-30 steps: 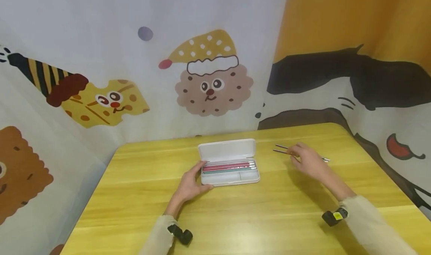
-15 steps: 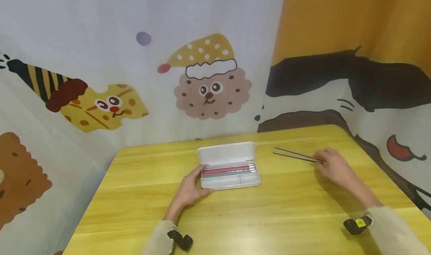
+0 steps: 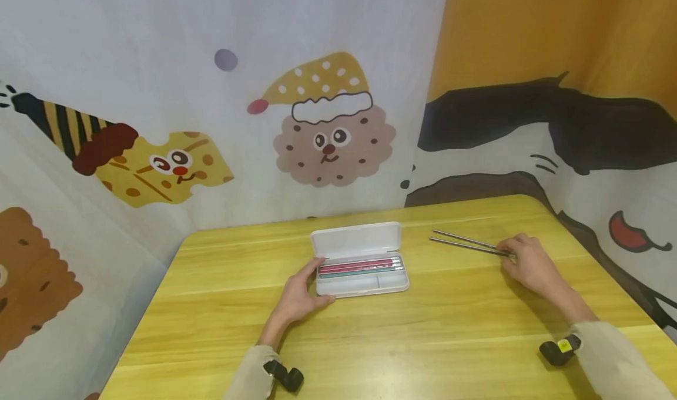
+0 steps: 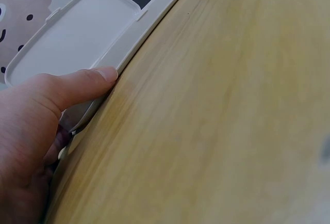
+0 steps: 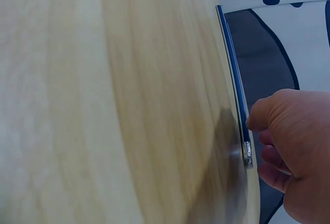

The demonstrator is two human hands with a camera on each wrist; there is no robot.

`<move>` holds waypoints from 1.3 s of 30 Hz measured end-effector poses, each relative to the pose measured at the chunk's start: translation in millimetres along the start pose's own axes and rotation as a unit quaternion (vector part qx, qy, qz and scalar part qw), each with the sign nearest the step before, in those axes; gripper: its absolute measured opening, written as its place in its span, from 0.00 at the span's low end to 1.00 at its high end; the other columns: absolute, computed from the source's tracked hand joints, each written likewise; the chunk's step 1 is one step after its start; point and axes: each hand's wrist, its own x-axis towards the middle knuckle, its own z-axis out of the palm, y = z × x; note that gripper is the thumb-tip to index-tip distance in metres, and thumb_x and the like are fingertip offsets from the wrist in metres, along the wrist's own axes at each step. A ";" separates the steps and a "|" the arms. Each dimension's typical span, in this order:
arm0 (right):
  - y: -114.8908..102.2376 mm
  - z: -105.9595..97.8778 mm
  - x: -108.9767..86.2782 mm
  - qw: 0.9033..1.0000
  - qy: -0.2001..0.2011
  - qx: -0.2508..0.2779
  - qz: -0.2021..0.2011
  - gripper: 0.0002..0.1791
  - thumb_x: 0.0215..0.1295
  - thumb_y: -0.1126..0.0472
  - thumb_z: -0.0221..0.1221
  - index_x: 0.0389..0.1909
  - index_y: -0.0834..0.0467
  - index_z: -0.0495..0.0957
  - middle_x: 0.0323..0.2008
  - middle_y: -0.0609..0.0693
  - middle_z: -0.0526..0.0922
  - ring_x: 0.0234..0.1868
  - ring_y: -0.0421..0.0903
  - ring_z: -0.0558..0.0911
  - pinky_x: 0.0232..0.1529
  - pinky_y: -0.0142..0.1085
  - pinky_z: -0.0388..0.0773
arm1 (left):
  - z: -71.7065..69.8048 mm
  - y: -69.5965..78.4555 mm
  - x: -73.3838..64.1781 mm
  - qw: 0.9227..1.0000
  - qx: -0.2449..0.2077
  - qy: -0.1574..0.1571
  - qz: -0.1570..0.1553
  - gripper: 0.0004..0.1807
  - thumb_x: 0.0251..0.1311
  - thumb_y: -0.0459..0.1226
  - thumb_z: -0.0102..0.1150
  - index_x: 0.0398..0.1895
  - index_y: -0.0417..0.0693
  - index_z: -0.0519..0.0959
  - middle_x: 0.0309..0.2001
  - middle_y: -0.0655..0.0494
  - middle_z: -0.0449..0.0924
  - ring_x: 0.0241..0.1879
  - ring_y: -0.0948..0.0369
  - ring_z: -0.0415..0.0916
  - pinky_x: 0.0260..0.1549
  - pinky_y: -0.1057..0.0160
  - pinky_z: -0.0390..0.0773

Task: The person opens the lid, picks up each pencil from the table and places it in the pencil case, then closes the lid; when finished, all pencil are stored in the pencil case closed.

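A white pencil case [image 3: 347, 286] lies with its lid [image 3: 357, 240] raised at the back of the table. Red pencils [image 3: 357, 266] and a green one rest in its rear compartment. My left hand [image 3: 296, 294] grips the left end of the case, thumb [image 4: 90, 85] along the front wall. To the right, two dark pencils [image 3: 465, 246] lie nearly side by side, converging at their eraser ends. There my right hand [image 3: 531, 266] pinches between thumb and fingers. The right wrist view shows the thumb against a dark blue pencil [image 5: 236, 77], just above its silver ferrule.
The wooden table [image 3: 370, 347] has a yellow grain and a rounded far right corner. A curtain with cartoon prints [image 3: 333, 147] hangs right behind its far edge. Small black cameras [image 3: 285, 376] are strapped over both beige sleeves.
My right hand has slid right along the dark pencils to their eraser ends, with barely any motion in the last half second. The left hand and the case stay put.
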 end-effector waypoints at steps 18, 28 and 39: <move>2.9 10.4 12.1 0.998 -0.006 -0.042 -0.036 0.16 0.45 0.73 0.70 0.39 0.65 0.82 0.34 0.63 0.78 0.37 0.65 0.76 0.37 0.60 0.72 | -0.1 2.2 0.8 1.000 0.000 -0.001 -0.024 0.50 0.43 0.42 0.81 0.72 0.49 0.67 0.73 0.46 0.63 0.71 0.48 0.60 0.69 0.47 0.60; -2.5 9.3 14.6 0.997 -0.047 -0.062 -0.008 0.13 0.52 0.70 0.67 0.40 0.65 0.82 0.37 0.66 0.79 0.39 0.69 0.76 0.34 0.62 0.74 | -0.9 3.4 0.8 1.000 0.004 -0.005 -0.028 0.50 0.44 0.44 0.81 0.73 0.50 0.67 0.73 0.46 0.64 0.71 0.48 0.60 0.68 0.46 0.61; -5.1 8.1 19.3 0.994 -0.095 -0.055 0.011 0.12 0.55 0.71 0.65 0.41 0.66 0.82 0.34 0.61 0.79 0.35 0.65 0.79 0.30 0.59 0.79 | -1.2 4.1 0.7 0.999 0.008 -0.014 -0.044 0.50 0.44 0.44 0.81 0.73 0.51 0.66 0.74 0.48 0.62 0.72 0.49 0.58 0.69 0.48 0.60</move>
